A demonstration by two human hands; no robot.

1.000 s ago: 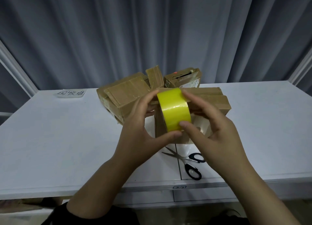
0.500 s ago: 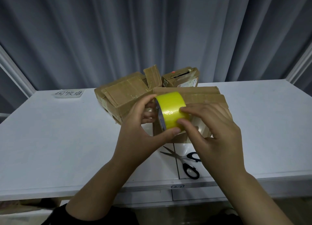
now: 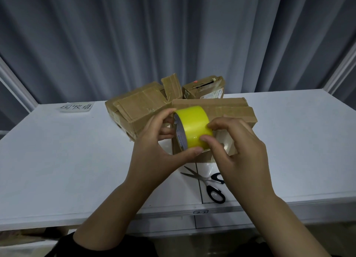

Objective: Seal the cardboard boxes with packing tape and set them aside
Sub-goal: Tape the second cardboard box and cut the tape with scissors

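A yellow roll of packing tape (image 3: 193, 125) is held up over the white table (image 3: 63, 160). My left hand (image 3: 158, 152) grips the roll, thumb under it and fingers through its core. My right hand (image 3: 238, 150) pinches the roll's outer face with curled fingertips. Behind the roll lies a brown cardboard box (image 3: 227, 110), its front partly hidden by my hands. A second box (image 3: 134, 110) sits to its left with a flap standing up, and a small box (image 3: 204, 90) sits behind.
Black-handled scissors (image 3: 210, 185) lie on the table near its front edge, just below my right hand. A white label with handwriting (image 3: 76, 107) lies at the back left. Grey curtains hang behind the table.
The roll has turned from facing me flat to showing its left side and core. My right fingertips have curled down onto its surface. Both hands have sunk slightly.
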